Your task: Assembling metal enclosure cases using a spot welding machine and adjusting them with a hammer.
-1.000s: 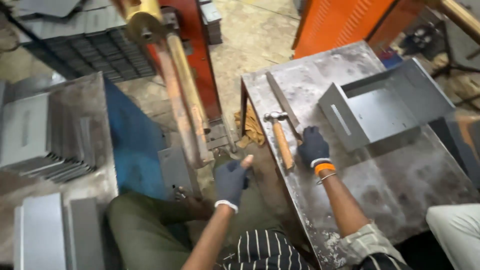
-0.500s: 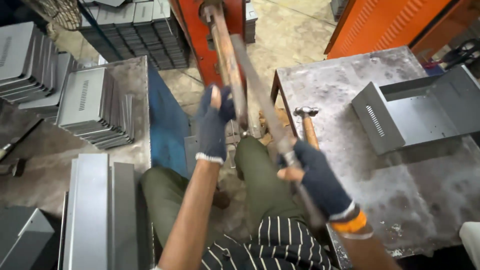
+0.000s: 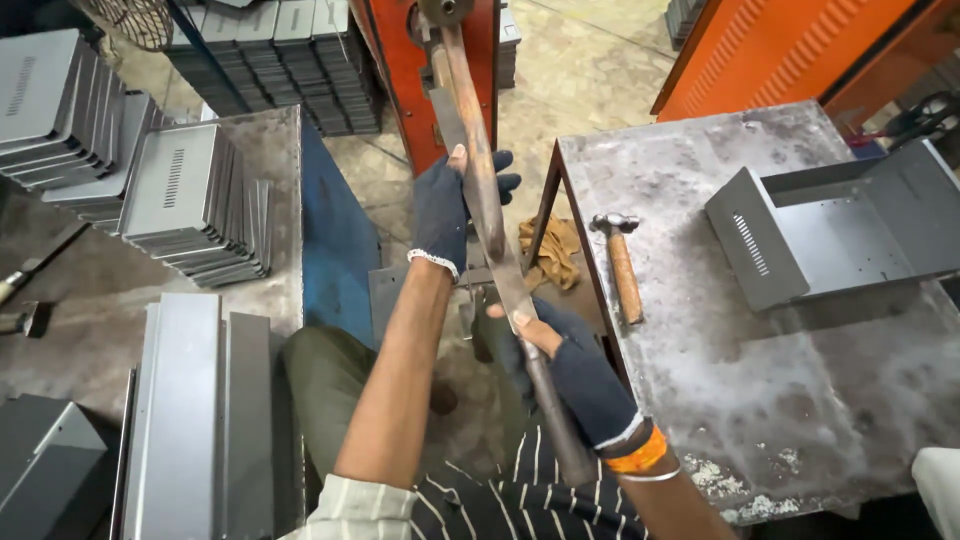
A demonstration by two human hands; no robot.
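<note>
Left hand: the left hand (image 3: 447, 210), in a dark fingerless glove, is raised in front of the person and wrapped around the long lever (image 3: 472, 130) of the red machine (image 3: 400, 70); fingers curl round from the far side, thumb on the near side.
Right hand: the right hand (image 3: 572, 372), gloved the same way with an orange band at the wrist, is closed on the lower end of a flat metal strip (image 3: 505, 260), thumb lying on top of it.
Metal strip: long, narrow and grey, it runs up from the right hand slantwise to the lever, lying right against it where the left hand grips; whether the left hand also pinches the strip I cannot tell.
Lever: a worn, rust-brown bar reaching down from a pivot at the top of the red machine toward the person.
Lap: green trousers and a striped apron show below the arms.
Right table: a scuffed steel table (image 3: 800, 420) stands just beside the right forearm; a hammer (image 3: 620, 265) with a wooden handle lies near its left edge, and a grey folded sheet-metal box (image 3: 830, 235) with a slotted vent sits further right, well apart from the hammer.
Floor between: a tan rag (image 3: 555, 250) lies by the table leg.
Left bench: stacks of grey vented metal panels (image 3: 190, 200) lean in rows, with flat grey sheets (image 3: 190, 420) nearer the person.
</note>
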